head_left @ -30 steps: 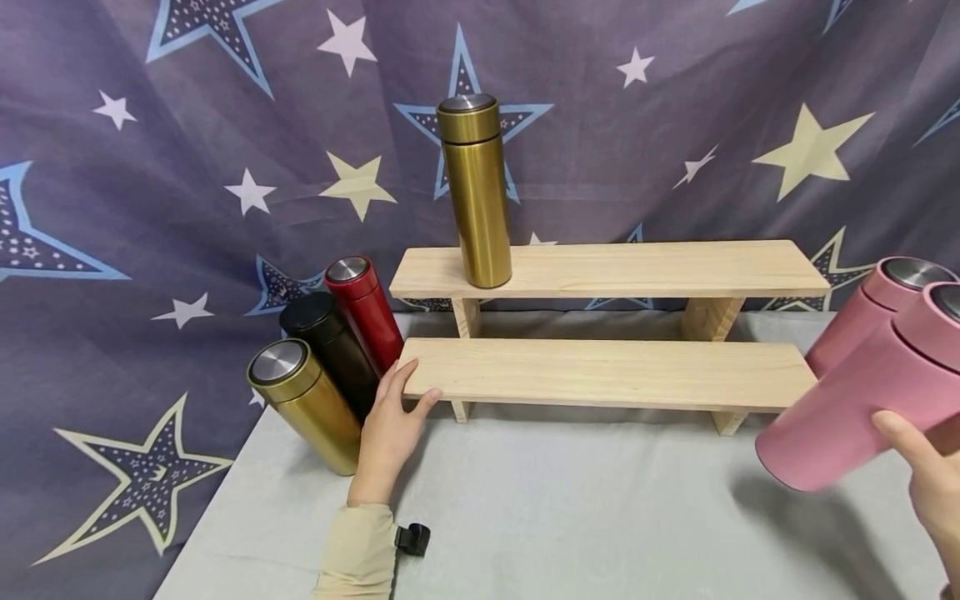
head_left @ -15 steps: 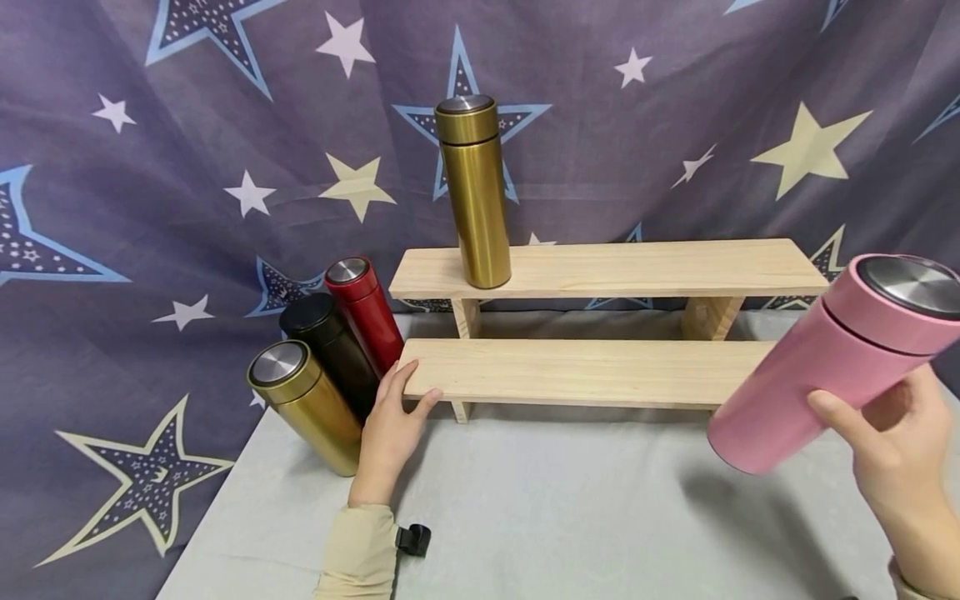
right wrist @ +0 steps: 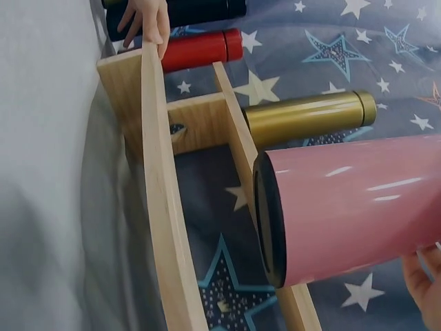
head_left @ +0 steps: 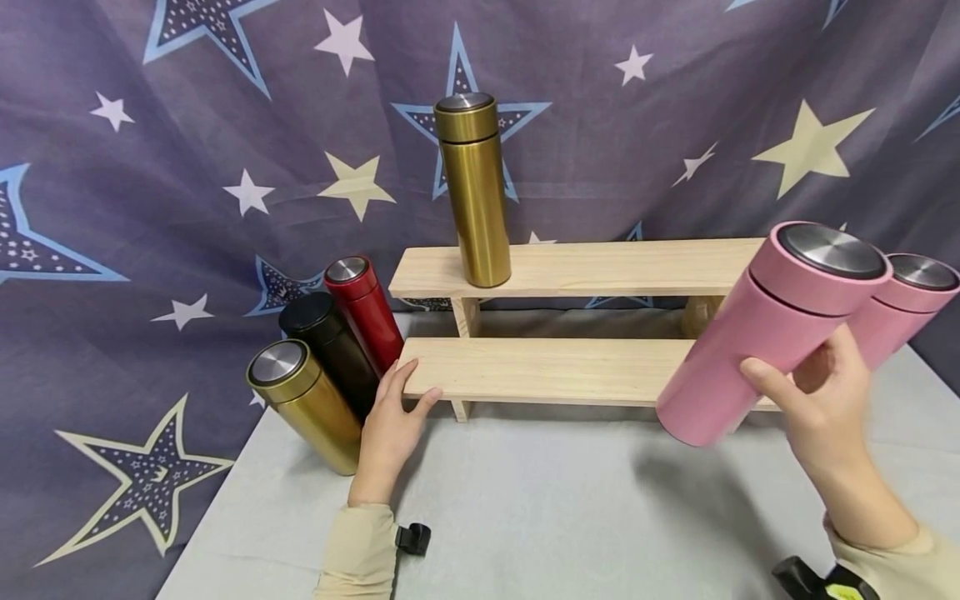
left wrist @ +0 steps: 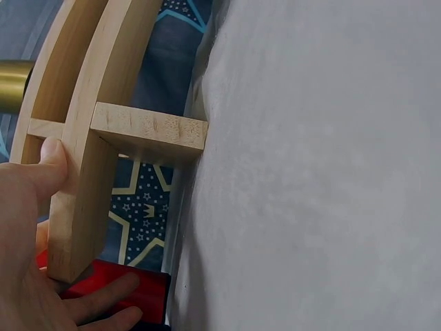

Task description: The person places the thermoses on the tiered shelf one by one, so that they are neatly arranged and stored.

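My right hand [head_left: 828, 408] grips a pink thermos bottle [head_left: 765, 333] around its side and holds it tilted, raised in front of the right part of the wooden shelf [head_left: 555, 371]. In the right wrist view the dark base of the pink thermos overlaps the upper board. My left hand [head_left: 390, 433] holds the left end of the lower board, thumb on top at the front edge and fingers at the end. On the upper board, toward the left, a gold thermos [head_left: 476, 200] stands upright.
Left of the shelf stand a red thermos [head_left: 365, 308], a black thermos [head_left: 330, 350] and another gold thermos [head_left: 307, 404]. A second pink thermos [head_left: 896, 308] stands at the far right, partly hidden. A star-patterned cloth [head_left: 187, 208] hangs behind the pale table [head_left: 540, 500].
My right hand has carried the pink thermos leftward and slightly up, bringing it in front of the shelf's right end. My left hand has stayed in place on the lower board.
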`<action>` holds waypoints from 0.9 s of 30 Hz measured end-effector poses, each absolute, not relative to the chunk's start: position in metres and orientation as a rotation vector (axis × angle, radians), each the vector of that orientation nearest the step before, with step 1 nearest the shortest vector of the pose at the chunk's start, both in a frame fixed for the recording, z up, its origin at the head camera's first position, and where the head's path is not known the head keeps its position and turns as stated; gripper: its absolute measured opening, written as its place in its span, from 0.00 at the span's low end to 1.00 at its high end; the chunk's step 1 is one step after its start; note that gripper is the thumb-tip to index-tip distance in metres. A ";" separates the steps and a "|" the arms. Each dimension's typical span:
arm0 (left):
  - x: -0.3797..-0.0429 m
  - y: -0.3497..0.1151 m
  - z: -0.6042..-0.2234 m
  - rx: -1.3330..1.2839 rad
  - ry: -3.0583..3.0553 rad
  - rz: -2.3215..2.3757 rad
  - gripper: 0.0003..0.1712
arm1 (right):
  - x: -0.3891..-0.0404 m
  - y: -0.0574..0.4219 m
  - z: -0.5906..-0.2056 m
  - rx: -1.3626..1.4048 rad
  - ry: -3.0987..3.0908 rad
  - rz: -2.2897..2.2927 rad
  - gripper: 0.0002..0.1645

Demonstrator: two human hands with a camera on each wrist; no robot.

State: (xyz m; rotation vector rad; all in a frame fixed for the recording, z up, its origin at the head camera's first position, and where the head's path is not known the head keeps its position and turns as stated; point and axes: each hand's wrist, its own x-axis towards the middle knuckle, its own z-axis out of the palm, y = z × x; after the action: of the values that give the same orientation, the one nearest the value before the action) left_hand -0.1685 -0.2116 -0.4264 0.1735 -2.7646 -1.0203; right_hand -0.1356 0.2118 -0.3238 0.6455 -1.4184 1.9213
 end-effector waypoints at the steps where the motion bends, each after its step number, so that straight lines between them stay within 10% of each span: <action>1: -0.169 -0.212 -0.426 0.172 -2.765 -1.019 0.42 | -0.137 0.209 -0.323 0.645 -1.426 1.918 0.32; 27: -0.169 -0.212 -0.427 0.171 -2.770 -1.025 0.43 | -0.170 0.150 -0.304 0.606 -1.578 1.938 0.34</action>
State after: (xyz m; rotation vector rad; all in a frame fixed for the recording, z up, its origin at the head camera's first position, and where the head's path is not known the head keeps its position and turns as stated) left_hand -0.1691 -0.2118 -0.4275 0.1706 -2.7701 -1.0253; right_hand -0.1697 0.1497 -0.3035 0.6057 -1.5780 1.9385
